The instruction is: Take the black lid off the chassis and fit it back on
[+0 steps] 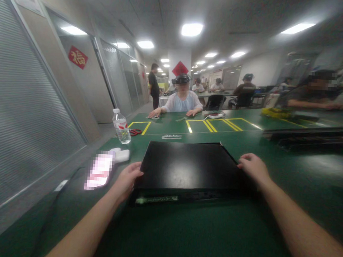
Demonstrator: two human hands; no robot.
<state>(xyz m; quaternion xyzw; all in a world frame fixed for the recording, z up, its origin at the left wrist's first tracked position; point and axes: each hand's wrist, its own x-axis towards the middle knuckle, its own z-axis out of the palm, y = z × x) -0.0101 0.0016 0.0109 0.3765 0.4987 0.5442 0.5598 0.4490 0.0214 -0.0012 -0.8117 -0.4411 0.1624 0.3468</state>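
A black, glossy rectangular panel (186, 166) lies in front of me, with a thin raised rim showing along its far and right edges. A strip with a pale greenish label-like patch (157, 199) shows below its near edge. At the panel's left edge, my left hand (127, 178) is closed, its thumb against the side and its other fingers partly hidden. My right hand (253, 168) pinches the panel's right edge with curled fingers. Both hands are bare, and the panel's exact kind cannot be made out.
On the green table (182, 230), a water bottle (121, 127), red-handled scissors (135, 132), a lit phone (100, 170) and a white case (122, 155) stand or lie to the left. Dark panels (310, 137) lie at right. A person (181, 100) sits opposite.
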